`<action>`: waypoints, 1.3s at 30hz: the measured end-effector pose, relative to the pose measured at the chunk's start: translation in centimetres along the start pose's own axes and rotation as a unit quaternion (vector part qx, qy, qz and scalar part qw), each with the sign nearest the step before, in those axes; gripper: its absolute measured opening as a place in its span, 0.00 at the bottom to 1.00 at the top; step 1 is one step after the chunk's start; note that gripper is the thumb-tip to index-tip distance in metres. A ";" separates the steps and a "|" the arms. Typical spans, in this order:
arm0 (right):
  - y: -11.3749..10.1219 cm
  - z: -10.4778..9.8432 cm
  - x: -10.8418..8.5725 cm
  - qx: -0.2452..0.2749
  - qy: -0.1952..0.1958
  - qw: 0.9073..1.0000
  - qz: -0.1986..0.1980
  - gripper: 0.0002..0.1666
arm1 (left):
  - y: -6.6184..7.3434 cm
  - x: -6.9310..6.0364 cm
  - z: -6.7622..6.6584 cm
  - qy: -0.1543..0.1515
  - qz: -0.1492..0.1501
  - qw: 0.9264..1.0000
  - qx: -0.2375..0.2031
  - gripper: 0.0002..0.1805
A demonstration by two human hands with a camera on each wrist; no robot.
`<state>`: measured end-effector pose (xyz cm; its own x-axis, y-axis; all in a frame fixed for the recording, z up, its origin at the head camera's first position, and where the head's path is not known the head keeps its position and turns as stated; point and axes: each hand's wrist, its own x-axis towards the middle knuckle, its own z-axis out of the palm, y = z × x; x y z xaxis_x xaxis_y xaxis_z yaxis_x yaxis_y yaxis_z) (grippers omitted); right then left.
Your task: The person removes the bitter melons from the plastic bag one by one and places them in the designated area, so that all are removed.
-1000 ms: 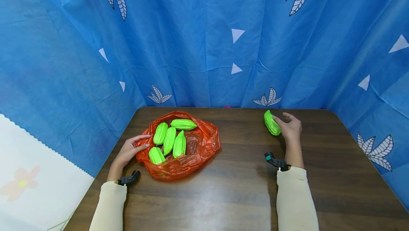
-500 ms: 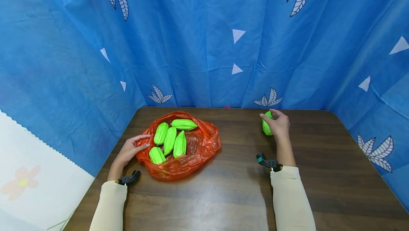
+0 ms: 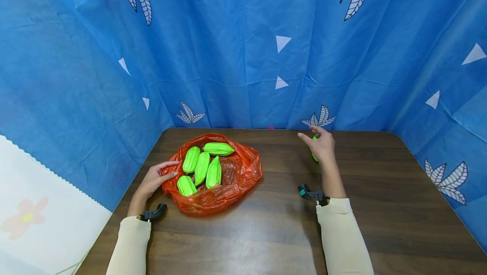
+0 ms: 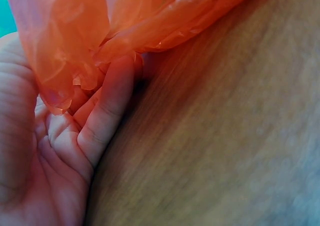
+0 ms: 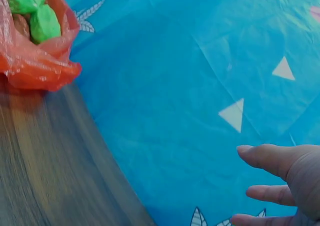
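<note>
In the head view my left hand (image 3: 153, 178) grips the rim of a red plastic bag (image 3: 243, 182). In the left wrist view the bag's thin edge (image 4: 55, 71) lies between my thumb and curled fingers. Several bright green ribbed fruits (image 3: 202, 168) lie inside the spread bag. At the right back of the table, my right hand (image 3: 323, 146) is raised with thumb and fingers apart, holding nothing. Behind it shows part of another green ribbed fruit (image 3: 314, 157), mostly hidden. The right wrist view shows this hand (image 5: 295, 186) against the blue curtain.
A brown wooden table (image 3: 243, 241) carries everything. Its far edge meets a blue patterned curtain (image 3: 243, 55). A white cloth (image 3: 38, 207) hangs along the left side. Each wrist wears a small black camera (image 3: 155, 212).
My right hand has moved left and slightly away from me, passing in front of the lone fruit and parting its fingers. That fruit has turned slightly. The left hand and bag are unmoved.
</note>
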<state>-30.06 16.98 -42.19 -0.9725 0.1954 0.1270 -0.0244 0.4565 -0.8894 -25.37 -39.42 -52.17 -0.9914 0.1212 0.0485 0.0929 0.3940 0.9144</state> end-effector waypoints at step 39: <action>-5.9 10.1 -6.7 -0.054 -0.196 0.965 -0.164 0.31 | 3.6 -1.2 0.5 -0.010 -0.011 1.000 -0.009 0.27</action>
<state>-25.75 4.24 -42.21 -0.9299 -0.3086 0.2001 -0.3427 0.5293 -0.7762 -23.82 -37.72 -49.16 -0.9911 0.1312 0.0205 0.0693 0.3796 0.9226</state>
